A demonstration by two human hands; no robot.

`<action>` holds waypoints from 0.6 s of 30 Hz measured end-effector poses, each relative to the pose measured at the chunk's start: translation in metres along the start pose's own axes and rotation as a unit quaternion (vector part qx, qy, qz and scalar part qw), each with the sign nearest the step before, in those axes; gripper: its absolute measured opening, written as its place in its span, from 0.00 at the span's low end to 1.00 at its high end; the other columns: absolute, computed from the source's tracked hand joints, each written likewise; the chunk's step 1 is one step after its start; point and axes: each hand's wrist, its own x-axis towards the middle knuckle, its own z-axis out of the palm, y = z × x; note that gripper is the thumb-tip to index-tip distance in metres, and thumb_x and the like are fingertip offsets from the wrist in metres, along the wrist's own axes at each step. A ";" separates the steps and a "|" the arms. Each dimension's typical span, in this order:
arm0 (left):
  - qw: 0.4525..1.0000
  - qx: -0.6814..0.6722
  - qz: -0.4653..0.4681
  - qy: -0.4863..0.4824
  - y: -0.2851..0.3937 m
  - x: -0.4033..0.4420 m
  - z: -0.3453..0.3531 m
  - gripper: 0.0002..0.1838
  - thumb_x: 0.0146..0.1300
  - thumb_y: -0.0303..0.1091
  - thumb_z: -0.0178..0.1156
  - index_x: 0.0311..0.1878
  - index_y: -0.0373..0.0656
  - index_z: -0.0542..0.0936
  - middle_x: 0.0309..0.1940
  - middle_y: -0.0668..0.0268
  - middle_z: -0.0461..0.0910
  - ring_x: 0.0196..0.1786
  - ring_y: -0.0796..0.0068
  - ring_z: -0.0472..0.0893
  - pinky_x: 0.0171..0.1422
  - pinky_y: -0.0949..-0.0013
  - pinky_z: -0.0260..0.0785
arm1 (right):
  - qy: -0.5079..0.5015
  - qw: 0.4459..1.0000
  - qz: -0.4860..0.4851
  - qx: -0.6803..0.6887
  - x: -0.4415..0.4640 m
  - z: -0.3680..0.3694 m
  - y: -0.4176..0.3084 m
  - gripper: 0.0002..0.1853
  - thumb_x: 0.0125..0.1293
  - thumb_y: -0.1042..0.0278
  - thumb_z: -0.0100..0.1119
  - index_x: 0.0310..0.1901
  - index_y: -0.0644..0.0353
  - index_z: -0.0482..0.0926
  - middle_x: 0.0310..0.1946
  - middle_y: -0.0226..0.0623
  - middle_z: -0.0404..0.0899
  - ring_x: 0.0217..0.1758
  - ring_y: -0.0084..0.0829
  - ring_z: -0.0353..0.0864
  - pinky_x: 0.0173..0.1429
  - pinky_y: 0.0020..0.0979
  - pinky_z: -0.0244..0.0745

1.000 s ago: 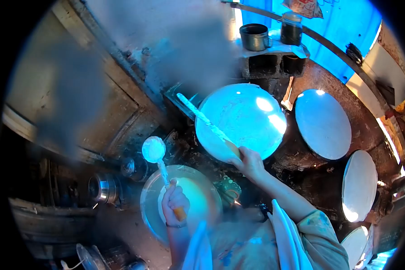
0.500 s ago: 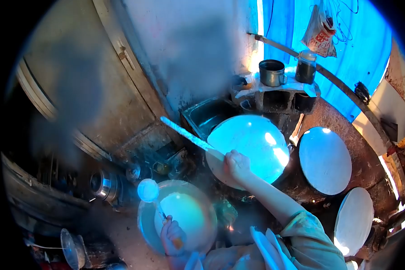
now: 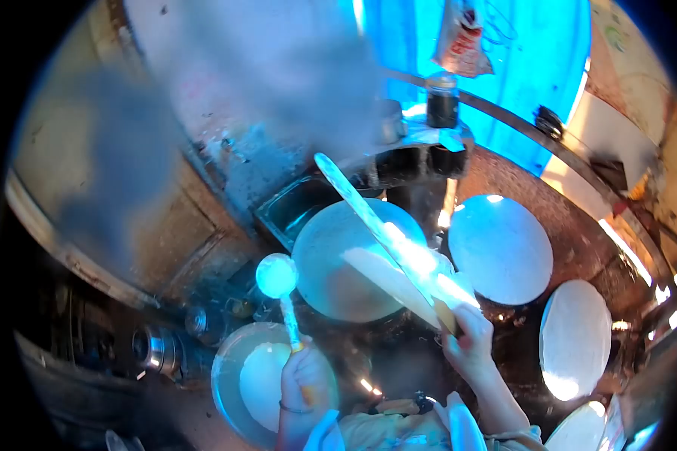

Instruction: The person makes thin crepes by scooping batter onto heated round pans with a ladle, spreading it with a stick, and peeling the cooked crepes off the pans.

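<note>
My left hand [image 3: 305,376] is wrapped round the handle of a ladle [image 3: 277,276], its white-coated bowl raised above the rim of a large basin [image 3: 226,376] of white batter [image 3: 263,379]. My right hand [image 3: 470,338] grips the wooden handle of a long flat spatula [image 3: 368,218]. A thin pale sheet [image 3: 387,278] hangs along the spatula, folded over at its right part. Below it lies a round griddle [image 3: 331,263], its surface now grey.
More round pale discs [image 3: 502,248] [image 3: 577,338] lie to the right. A block shelf [image 3: 399,165] behind holds a metal mug [image 3: 391,120] and a dark jar [image 3: 442,101]. A bag [image 3: 462,45] hangs above. A metal flask [image 3: 154,349] lies left of the basin.
The pale sheet has come off the griddle and is now on the spatula. My right hand has moved right and toward me. The ladle remains raised in my left hand; the view has shifted.
</note>
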 end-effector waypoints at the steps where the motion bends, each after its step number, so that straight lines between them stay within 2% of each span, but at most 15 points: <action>1: 0.999 0.020 -0.027 0.013 -0.001 0.009 0.000 0.12 0.69 0.28 0.37 0.50 0.38 0.69 0.16 0.74 0.59 0.12 0.91 0.60 0.15 0.86 0.57 | 0.014 1.000 0.017 -0.007 -0.015 -0.015 -0.006 0.09 0.41 0.79 0.58 0.28 0.63 0.74 0.24 0.41 0.71 0.26 0.42 0.74 0.29 0.35 0.69; 5: 0.984 0.018 -0.176 0.018 -0.007 0.044 -0.007 0.12 0.69 0.29 0.38 0.51 0.38 0.68 0.16 0.74 0.59 0.13 0.91 0.62 0.16 0.85 0.59 | 0.049 0.985 0.106 -0.124 -0.077 -0.068 -0.040 0.11 0.38 0.80 0.58 0.28 0.63 0.74 0.24 0.40 0.72 0.27 0.41 0.74 0.29 0.35 0.69; 7: 0.962 0.013 -0.270 0.019 -0.009 0.056 -0.014 0.11 0.69 0.29 0.39 0.51 0.42 0.68 0.17 0.75 0.58 0.13 0.92 0.58 0.16 0.86 0.56 | 0.057 0.967 0.165 -0.183 -0.109 -0.086 -0.063 0.11 0.38 0.79 0.57 0.28 0.62 0.74 0.25 0.39 0.72 0.28 0.41 0.74 0.29 0.36 0.70; 10: 0.936 -0.002 -0.351 0.033 -0.038 0.061 -0.018 0.13 0.70 0.30 0.38 0.52 0.39 0.68 0.16 0.75 0.58 0.13 0.91 0.61 0.17 0.84 0.59 | 0.066 0.920 0.270 -0.278 -0.153 -0.100 -0.080 0.08 0.42 0.77 0.58 0.28 0.59 0.73 0.27 0.35 0.71 0.34 0.38 0.75 0.33 0.35 0.72; 11: 0.929 -0.008 -0.368 0.041 -0.048 0.059 -0.018 0.14 0.70 0.31 0.38 0.52 0.38 0.68 0.16 0.75 0.58 0.13 0.91 0.61 0.17 0.84 0.59 | 0.059 0.897 0.302 -0.318 -0.169 -0.103 -0.080 0.05 0.45 0.76 0.56 0.27 0.59 0.73 0.27 0.35 0.71 0.33 0.38 0.75 0.32 0.36 0.72; 14: 0.904 -0.007 -0.423 0.062 -0.075 0.050 -0.020 0.15 0.69 0.32 0.37 0.52 0.37 0.69 0.16 0.75 0.59 0.13 0.90 0.62 0.18 0.82 0.60 | 0.105 0.851 0.361 -0.367 -0.231 -0.107 -0.074 0.06 0.45 0.76 0.55 0.28 0.59 0.75 0.24 0.37 0.70 0.30 0.39 0.75 0.33 0.39 0.71; 17: 0.869 0.002 -0.490 0.071 -0.101 0.051 -0.029 0.15 0.69 0.32 0.38 0.53 0.36 0.69 0.16 0.75 0.58 0.14 0.89 0.62 0.19 0.81 0.60 | 0.109 0.778 0.470 -0.403 -0.288 -0.122 -0.086 0.05 0.45 0.76 0.54 0.27 0.60 0.75 0.25 0.38 0.71 0.32 0.40 0.75 0.35 0.40 0.71; 18: 0.862 -0.009 -0.504 0.057 -0.114 0.046 -0.030 0.18 0.70 0.34 0.35 0.54 0.31 0.66 0.17 0.73 0.59 0.15 0.87 0.64 0.20 0.80 0.62 | 0.156 0.762 0.482 -0.404 -0.307 -0.132 -0.095 0.05 0.45 0.76 0.54 0.27 0.61 0.75 0.25 0.39 0.72 0.32 0.41 0.76 0.35 0.40 0.71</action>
